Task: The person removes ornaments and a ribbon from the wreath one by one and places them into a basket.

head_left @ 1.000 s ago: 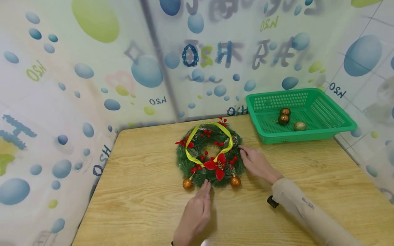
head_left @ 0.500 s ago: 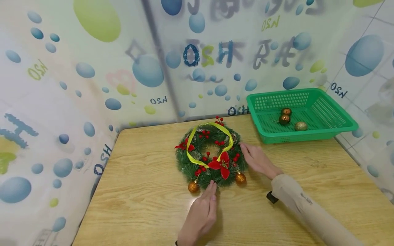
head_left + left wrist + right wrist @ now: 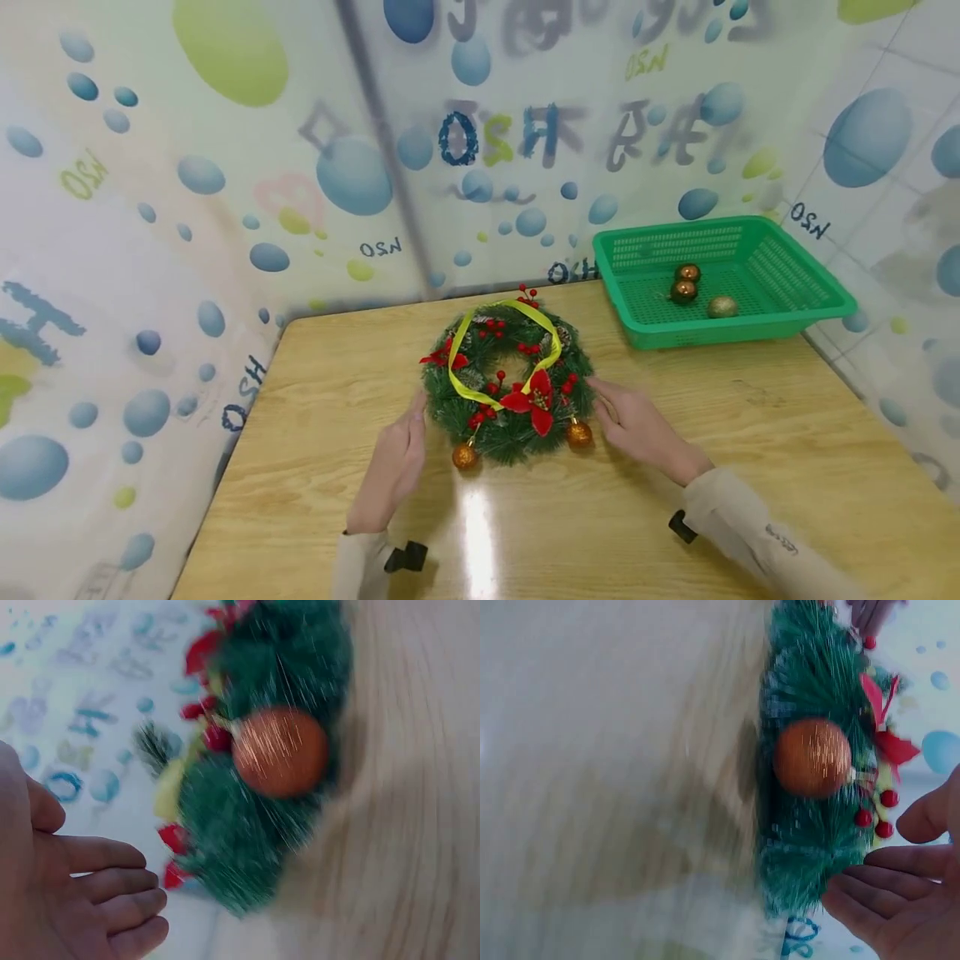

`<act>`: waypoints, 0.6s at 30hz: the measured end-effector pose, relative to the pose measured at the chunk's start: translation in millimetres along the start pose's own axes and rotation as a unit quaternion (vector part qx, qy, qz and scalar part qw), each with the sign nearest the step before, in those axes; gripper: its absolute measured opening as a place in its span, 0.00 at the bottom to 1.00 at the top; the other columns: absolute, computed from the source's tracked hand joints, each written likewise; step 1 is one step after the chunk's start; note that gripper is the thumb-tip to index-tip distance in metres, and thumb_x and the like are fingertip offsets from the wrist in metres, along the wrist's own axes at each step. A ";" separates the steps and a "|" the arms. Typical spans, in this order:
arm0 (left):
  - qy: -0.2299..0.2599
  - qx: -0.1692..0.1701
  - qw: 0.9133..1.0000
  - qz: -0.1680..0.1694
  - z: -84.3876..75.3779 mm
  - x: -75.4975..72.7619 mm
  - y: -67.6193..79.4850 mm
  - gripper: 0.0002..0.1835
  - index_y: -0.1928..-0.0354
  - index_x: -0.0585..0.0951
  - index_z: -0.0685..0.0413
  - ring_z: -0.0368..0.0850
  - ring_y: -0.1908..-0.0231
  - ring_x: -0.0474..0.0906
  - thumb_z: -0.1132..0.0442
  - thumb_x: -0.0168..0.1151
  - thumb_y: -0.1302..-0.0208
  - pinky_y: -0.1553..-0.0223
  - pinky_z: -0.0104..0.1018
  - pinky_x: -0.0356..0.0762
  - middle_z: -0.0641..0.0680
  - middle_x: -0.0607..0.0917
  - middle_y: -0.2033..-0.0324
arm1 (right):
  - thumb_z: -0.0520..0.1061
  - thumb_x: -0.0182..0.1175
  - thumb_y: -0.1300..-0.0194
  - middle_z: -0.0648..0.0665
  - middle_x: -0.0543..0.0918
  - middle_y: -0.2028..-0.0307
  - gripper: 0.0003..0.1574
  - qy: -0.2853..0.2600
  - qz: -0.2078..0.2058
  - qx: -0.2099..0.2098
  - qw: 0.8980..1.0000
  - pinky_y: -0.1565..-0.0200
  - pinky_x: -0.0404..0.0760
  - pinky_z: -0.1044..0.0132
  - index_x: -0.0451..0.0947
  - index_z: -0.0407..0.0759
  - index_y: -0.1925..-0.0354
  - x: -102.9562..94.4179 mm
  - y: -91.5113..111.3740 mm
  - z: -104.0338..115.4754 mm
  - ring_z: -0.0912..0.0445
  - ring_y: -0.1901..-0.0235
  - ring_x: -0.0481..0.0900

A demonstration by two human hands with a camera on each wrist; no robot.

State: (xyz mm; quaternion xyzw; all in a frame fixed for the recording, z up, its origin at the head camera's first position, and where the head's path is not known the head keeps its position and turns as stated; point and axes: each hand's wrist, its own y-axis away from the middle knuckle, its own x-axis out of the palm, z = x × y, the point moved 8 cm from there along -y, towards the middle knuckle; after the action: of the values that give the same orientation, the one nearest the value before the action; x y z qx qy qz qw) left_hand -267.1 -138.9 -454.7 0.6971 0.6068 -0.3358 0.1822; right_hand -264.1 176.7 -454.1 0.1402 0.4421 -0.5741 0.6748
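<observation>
A green Christmas wreath (image 3: 502, 437) lies on the wooden table, dressed with red berries, red poinsettias (image 3: 537, 403) and a yellow ribbon (image 3: 467, 393) looped on top. Two glittery orange baubles hang at its near side, the left bauble (image 3: 465, 456) and the right bauble (image 3: 579, 433). My left hand (image 3: 390, 467), fingers extended, is at the wreath's left edge; in the left wrist view its fingers (image 3: 112, 885) are apart from the greenery. At the right edge is my right hand (image 3: 645, 429); its straight fingers (image 3: 866, 896) reach the needles in the right wrist view.
A green plastic basket (image 3: 738, 327) stands at the table's back right. Inside are two shiny brown baubles (image 3: 684, 291) and a gold bauble (image 3: 722, 307). Bubble-patterned curtains (image 3: 352, 175) border the table (image 3: 337, 367) at the back and sides.
My left hand has left the wreath's near edge and moved to its left side. My right hand has slid slightly nearer along the right edge. The wreath has turned and shifted slightly.
</observation>
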 end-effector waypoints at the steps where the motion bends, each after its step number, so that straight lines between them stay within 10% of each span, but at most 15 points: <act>1: 0.011 -0.019 1.000 0.007 8.7 1.7 -6.1 0.35 0.42 0.78 0.72 0.65 0.48 0.82 0.49 0.26 0.15 0.27 0.54 0.68 0.74 0.81 0.45 | 0.34 0.53 0.27 0.28 0.86 0.55 0.26 0.002 0.002 -0.003 1.000 0.52 0.88 0.51 0.71 0.24 0.35 1.8 2.2 2.7 0.60 0.83 0.75; 6: 0.044 -0.077 0.995 0.037 30.3 14.9 -17.3 0.42 0.54 0.81 0.72 0.65 0.49 0.81 0.40 0.27 0.18 0.27 0.56 0.68 0.78 0.81 0.56 | 0.39 0.51 0.23 0.26 0.75 0.36 0.27 0.001 0.014 -0.004 1.000 0.37 0.79 0.43 0.68 0.23 0.33 13.8 4.7 10.0 0.36 0.44 0.82; 10: 0.019 -0.043 0.998 0.042 26.7 20.4 -12.3 0.33 0.29 0.68 0.69 0.63 0.32 0.72 0.49 0.25 0.15 0.25 0.56 0.63 0.71 0.74 0.34 | 0.41 0.50 0.22 0.26 0.73 0.34 0.29 -0.008 0.025 0.002 1.000 0.35 0.77 0.43 0.67 0.23 0.32 20.4 0.6 12.8 0.36 0.35 0.74; 18: -0.001 0.005 0.999 0.037 13.0 29.1 -9.6 0.28 0.27 0.62 0.70 0.63 0.27 0.60 0.57 0.26 0.16 0.26 0.54 0.61 0.64 0.65 0.27 | 0.44 0.47 0.20 0.25 0.72 0.34 0.30 -0.003 0.028 0.023 0.999 0.36 0.78 0.43 0.65 0.23 0.32 15.9 -0.1 2.1 0.36 0.50 0.85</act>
State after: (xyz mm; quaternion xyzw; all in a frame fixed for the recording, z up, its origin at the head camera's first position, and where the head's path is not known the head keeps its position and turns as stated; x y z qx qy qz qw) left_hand -278.5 -124.5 -482.4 0.7196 0.5790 -0.3321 0.1914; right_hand -264.1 164.9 -464.8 0.1667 0.4227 -0.5657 0.6881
